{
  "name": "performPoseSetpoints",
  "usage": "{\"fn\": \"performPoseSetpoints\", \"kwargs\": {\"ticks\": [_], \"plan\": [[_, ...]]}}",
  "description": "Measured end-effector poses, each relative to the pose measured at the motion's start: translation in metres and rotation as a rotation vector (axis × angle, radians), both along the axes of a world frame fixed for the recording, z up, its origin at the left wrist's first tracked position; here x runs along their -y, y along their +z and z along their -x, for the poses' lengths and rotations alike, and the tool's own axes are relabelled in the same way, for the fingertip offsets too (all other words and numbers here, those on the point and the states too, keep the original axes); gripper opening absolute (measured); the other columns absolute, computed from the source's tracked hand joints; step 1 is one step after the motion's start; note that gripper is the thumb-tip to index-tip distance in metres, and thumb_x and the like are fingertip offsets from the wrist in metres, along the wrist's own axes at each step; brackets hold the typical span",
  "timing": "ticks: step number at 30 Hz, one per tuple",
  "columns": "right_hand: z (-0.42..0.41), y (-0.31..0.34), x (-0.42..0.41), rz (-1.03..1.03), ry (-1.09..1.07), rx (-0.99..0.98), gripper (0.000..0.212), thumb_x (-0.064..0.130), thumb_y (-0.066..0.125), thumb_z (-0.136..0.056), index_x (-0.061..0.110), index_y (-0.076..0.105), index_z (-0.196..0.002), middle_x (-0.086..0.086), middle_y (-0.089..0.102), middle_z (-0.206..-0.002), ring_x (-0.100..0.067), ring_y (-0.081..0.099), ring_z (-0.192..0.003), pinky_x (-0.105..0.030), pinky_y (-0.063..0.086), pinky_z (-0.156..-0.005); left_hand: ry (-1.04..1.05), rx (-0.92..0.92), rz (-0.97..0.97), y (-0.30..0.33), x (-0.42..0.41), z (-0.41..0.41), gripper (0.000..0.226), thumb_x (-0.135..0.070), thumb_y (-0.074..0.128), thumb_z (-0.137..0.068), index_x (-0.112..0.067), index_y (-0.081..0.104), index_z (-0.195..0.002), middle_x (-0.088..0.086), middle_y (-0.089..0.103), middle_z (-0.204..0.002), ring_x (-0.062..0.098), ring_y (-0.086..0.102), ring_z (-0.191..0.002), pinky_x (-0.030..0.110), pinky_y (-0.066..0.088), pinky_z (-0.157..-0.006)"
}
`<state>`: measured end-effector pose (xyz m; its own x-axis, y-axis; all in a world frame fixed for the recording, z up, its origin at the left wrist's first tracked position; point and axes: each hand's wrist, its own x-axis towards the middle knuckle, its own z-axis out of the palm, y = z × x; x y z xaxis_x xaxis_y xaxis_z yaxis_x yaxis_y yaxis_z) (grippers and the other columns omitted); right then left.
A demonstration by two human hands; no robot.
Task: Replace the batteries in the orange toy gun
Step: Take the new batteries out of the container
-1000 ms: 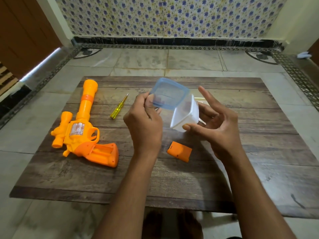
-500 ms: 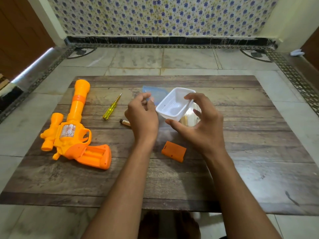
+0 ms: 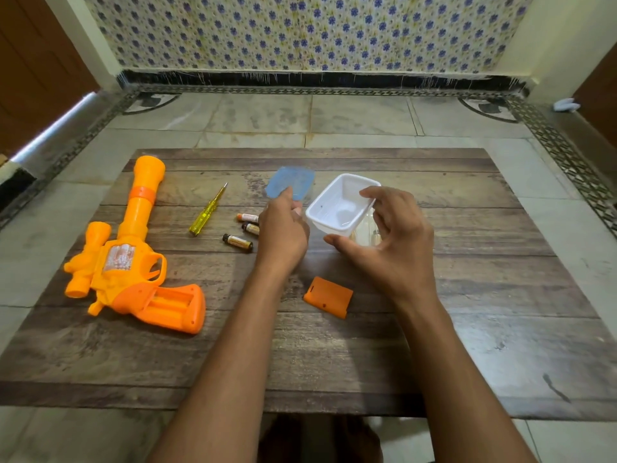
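One orange toy gun (image 3: 133, 265) is lying on its side at the left of the wooden table (image 3: 467, 345), its barrel pointing to the far edge and its grip toward the near side, with the battery bay in the grip showing open. One orange battery cover (image 3: 328, 296) is lying apart from it, near the middle of the table, between the two forearms. One yellow screwdriver (image 3: 207, 211) is resting just right of the barrel, tip toward the far side. Three batteries (image 3: 237, 242) are lying loose on the wood between the screwdriver and the left hand (image 3: 283, 235); the one closest to that hand is partly hidden behind it.

The left hand is pinching one blue lid (image 3: 291, 182) by its near edge, holding it tilted above the table. The right hand (image 3: 394, 245) is gripping one white plastic container (image 3: 340, 205), fingers curled over its right rim and thumb reaching under its near side, with the container tipped so its empty inside is facing the camera. Something pale and glossy is showing under the container, beside the right palm, but it is too blurred to say what it is.
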<state>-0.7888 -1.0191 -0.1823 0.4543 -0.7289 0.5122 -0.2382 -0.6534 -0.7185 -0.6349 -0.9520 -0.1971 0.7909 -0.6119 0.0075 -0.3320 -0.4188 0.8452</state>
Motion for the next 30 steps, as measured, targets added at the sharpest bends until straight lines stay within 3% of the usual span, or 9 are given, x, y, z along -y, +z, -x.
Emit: {"fn": "performPoseSetpoints", "kwargs": {"ticks": [3,6,9,12,15,17,20,24,30], "plan": [[0.001,-0.001,0.0,0.008,0.009,-0.014,0.071,0.036,0.095,-0.059,0.015,0.066,-0.121,-0.002,0.063,-0.121,-0.017,0.064,-0.111,-0.042,0.058,-0.09,-0.014,0.01,0.003,0.0,-0.001,-0.002,0.036,-0.005,0.044,-0.105,-0.011,0.058,-0.138,0.009,0.066,-0.122,0.024,0.061,-0.116,0.046,0.05,-0.108],[0.002,-0.001,-0.001,-0.006,0.037,-0.004,0.071,0.031,0.095,-0.06,0.013,0.067,-0.123,-0.002,0.065,-0.124,-0.018,0.064,-0.115,-0.041,0.059,-0.093,0.004,0.005,0.017,0.003,-0.004,-0.005,0.038,-0.008,0.047,-0.106,-0.011,0.057,-0.143,0.01,0.068,-0.124,0.019,0.065,-0.113,0.03,0.053,-0.1],[0.003,-0.001,-0.002,-0.078,0.071,0.028,0.074,0.019,0.099,-0.059,0.013,0.068,-0.125,-0.004,0.062,-0.125,-0.015,0.063,-0.118,-0.017,0.056,-0.093,0.075,-0.043,0.138,0.011,-0.006,-0.007,0.026,-0.01,0.047,-0.107,-0.009,0.068,-0.122,0.004,0.074,-0.101,0.003,0.069,-0.082,0.01,0.056,-0.076],[0.0,-0.001,-0.004,-0.107,0.099,0.02,0.076,0.017,0.1,-0.058,0.013,0.068,-0.126,-0.005,0.059,-0.125,-0.014,0.061,-0.118,-0.012,0.055,-0.089,0.049,-0.173,0.286,0.023,-0.014,-0.011,0.028,-0.023,0.052,-0.108,-0.007,0.074,-0.101,0.007,0.076,-0.087,0.012,0.075,-0.074,0.029,0.064,-0.076],[-0.005,0.002,-0.008,-0.047,0.123,-0.053,0.079,0.022,0.098,-0.061,0.012,0.066,-0.132,-0.007,0.061,-0.134,-0.019,0.06,-0.125,-0.033,0.059,-0.098,-0.102,-0.212,0.298,0.032,-0.03,-0.01,0.032,-0.033,0.061,-0.104,-0.007,0.08,-0.098,0.009,0.079,-0.089,0.024,0.078,-0.086,0.041,0.065,-0.078],[-0.007,0.003,-0.01,0.021,0.116,-0.135,0.081,0.026,0.097,-0.063,0.01,0.064,-0.136,-0.008,0.063,-0.14,-0.022,0.058,-0.13,-0.032,0.05,-0.109,-0.12,-0.124,0.254,0.032,-0.041,-0.01,0.02,-0.03,0.072,-0.097,-0.013,0.082,-0.099,0.004,0.079,-0.09,0.023,0.077,-0.089,0.047,0.065,-0.08],[-0.011,0.005,-0.016,0.075,0.147,-0.222,0.083,0.021,0.097,-0.063,0.006,0.064,-0.137,-0.012,0.063,-0.14,-0.017,0.055,-0.13,-0.003,0.029,-0.109,-0.084,0.02,0.203,0.031,-0.054,-0.011,0.01,-0.021,0.078,-0.09,-0.017,0.084,-0.096,-0.004,0.079,-0.083,0.016,0.076,-0.081,0.046,0.064,-0.078],[-0.016,0.009,-0.026,0.076,0.225,-0.363,0.079,0.019,0.094,-0.068,0.006,0.061,-0.139,-0.012,0.06,-0.138,-0.027,0.057,-0.128,-0.035,0.048,-0.109,-0.044,0.138,0.12,0.025,-0.067,-0.004,0.012,-0.017,0.072,-0.089,-0.01,0.082,-0.086,0.006,0.075,-0.071,0.022,0.071,-0.07,0.041,0.06,-0.067],[-0.016,0.015,-0.03,0.043,0.228,-0.54,0.067,0.033,0.087,-0.075,0.007,0.063,-0.133,-0.011,0.056,-0.138,-0.029,0.045,-0.136,-0.021,0.026,-0.107,-0.078,0.19,-0.048,0.014,-0.065,0.0,0.027,-0.02,0.073,-0.091,-0.009,0.068,-0.066,0.002,0.067,-0.061,0.021,0.071,-0.069,0.037,0.061,-0.069]]}}
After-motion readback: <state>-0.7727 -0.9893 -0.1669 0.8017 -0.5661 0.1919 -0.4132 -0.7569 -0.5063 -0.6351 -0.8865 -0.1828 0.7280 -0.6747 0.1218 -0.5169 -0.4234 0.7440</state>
